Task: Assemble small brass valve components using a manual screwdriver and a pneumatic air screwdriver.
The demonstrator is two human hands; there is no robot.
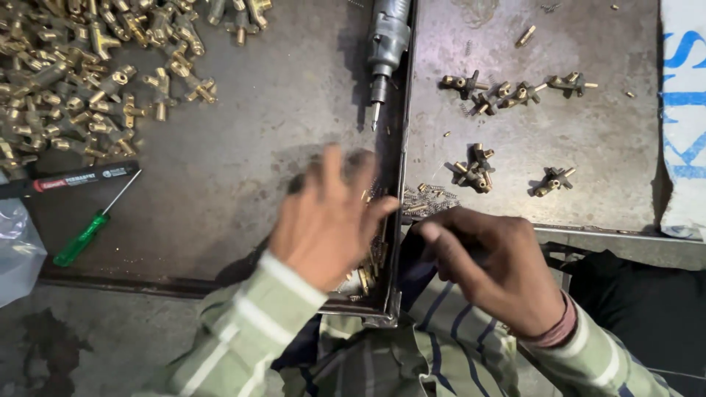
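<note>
Just left of the upright metal divider (401, 147), the left hand (323, 220) spreads open, blurred, over small brass pins (368, 276) lying against the divider's foot. Right of the divider, the right hand (496, 268) curls loosely, fingertips near more pins (426, 200); whether it grips anything I cannot tell.

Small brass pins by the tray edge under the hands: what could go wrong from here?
1. The small brass pins lie against the upright metal tray edge; the blurred left hand could flick some off the near corner.
2. The grey powered screwdriver points its tip toward that hand; a reach forward might catch it.
3. The right hand could scatter the thin springs.
</note>
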